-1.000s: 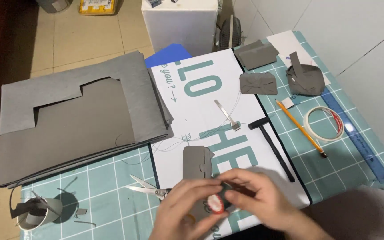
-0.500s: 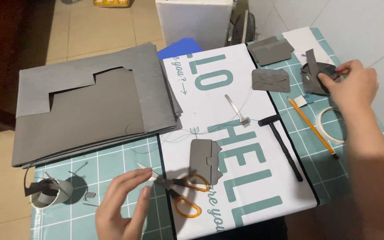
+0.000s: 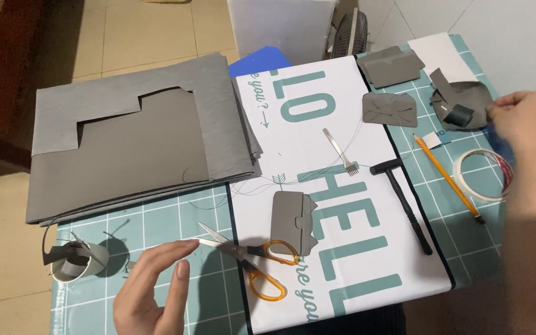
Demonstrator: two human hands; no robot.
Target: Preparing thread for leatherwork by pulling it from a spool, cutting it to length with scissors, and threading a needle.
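The left hand point(image 3: 153, 288) hovers near the front edge of the tabletop point(image 3: 156, 217), fingers spread and empty, its fingertips just beside the blade tips of the orange-handled scissors point(image 3: 249, 254), which lie open across the edge of the white printed sheet point(image 3: 317, 186). The right hand point(image 3: 522, 118) reaches to the far right, fingers curled toward a dark grey curved piece point(image 3: 463, 105) with a small loop on it; whether it pinches that piece or only touches its edge I cannot tell. Just past the scissors a small grey cut shape point(image 3: 293, 214) lies on the white sheet. Farther on lie a metal pronged punch point(image 3: 341, 152) and a black hammer point(image 3: 404, 195), its handle running toward the near side. To the right of the hammer a yellow pencil point(image 3: 448, 180) lies slantwise, and a roll of tape point(image 3: 482, 174) sits beside the right forearm. Two more grey pieces lie at the far side, a flat one point(image 3: 390, 110) and a folded one point(image 3: 393, 66). On the left a big stack of grey sheets point(image 3: 138, 142) has a stepped cut-out in its top layer, and a small cup point(image 3: 79, 259) with dark scraps stands at the near left corner
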